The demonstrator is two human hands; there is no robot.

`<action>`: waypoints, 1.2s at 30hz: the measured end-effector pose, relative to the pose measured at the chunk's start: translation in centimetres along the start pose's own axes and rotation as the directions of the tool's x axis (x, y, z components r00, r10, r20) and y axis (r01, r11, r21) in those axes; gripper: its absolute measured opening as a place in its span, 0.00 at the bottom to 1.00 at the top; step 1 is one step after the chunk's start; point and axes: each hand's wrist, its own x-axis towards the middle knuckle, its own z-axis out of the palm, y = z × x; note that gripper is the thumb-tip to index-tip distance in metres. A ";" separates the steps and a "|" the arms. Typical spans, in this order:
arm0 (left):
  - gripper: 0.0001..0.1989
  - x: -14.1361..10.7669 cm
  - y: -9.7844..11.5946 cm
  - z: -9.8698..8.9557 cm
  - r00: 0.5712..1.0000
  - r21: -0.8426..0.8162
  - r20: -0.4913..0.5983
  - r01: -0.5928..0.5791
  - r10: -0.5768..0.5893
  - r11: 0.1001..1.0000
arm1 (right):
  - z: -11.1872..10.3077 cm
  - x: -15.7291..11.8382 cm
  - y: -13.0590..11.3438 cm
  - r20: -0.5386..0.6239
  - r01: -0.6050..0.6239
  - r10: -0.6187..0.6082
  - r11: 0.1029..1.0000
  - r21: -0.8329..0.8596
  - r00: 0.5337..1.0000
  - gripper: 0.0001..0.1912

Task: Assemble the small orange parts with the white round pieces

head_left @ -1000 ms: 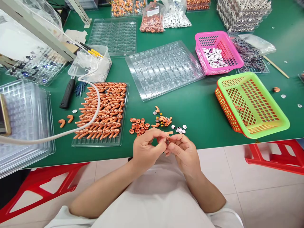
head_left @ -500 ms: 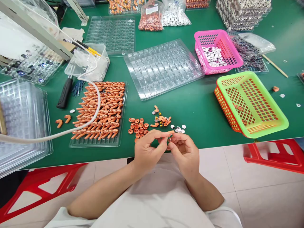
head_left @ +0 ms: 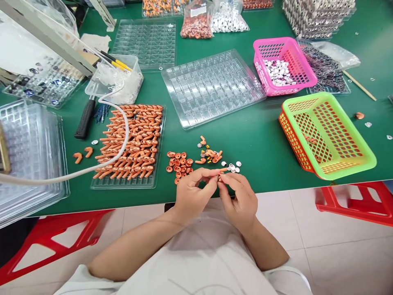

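Observation:
Near the table's front edge, my left hand (head_left: 194, 191) is closed in a pinch on an orange earbud shell (head_left: 223, 169), whose stem end sticks out beyond the fingertips. My right hand (head_left: 241, 198) is closed too, its thumb and fingers pressed on the same small piece; most of it is hidden by the fingers. Just beyond my hands lie round orange caps (head_left: 177, 162), loose orange earbud parts with yellow bits (head_left: 211, 155) and small white discs (head_left: 235, 167). To the left, a clear tray (head_left: 123, 185) bears rows of orange earbud shells (head_left: 132, 141).
A white cable (head_left: 127, 135) arches over the filled tray. Further off are a clear moulded tray (head_left: 211, 88), a pink basket (head_left: 284, 63) with white pieces, a green basket (head_left: 353, 143) stacked on a red one, a black-handled tool (head_left: 85, 119) and a plastic box (head_left: 135, 80).
My right fingers have shifted and closed in tighter against the earbud shell, and the small opening between the fingertips is now covered. The left hand keeps its pinch.

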 end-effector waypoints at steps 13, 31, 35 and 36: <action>0.14 -0.2 -0.3 -0.7 0.962 0.198 0.128 -0.263 0.241 0.944 | -0.2 -0.1 0.0 0.006 -0.080 0.080 0.996 -0.027 0.997 0.20; 0.03 1.4 0.6 -2.6 0.938 0.003 0.330 -0.115 0.108 0.993 | -2.5 0.7 1.2 0.280 -0.327 0.217 0.834 0.445 0.935 0.20; 0.06 1.7 0.1 -2.6 0.872 0.036 0.304 -0.411 0.382 0.911 | -2.7 0.5 1.6 0.319 -0.373 0.227 0.754 0.540 0.920 0.18; 0.05 1.7 0.0 -2.5 0.854 0.069 0.294 -0.468 0.430 0.881 | -2.7 0.4 1.6 0.321 -0.385 0.237 0.736 0.556 0.917 0.17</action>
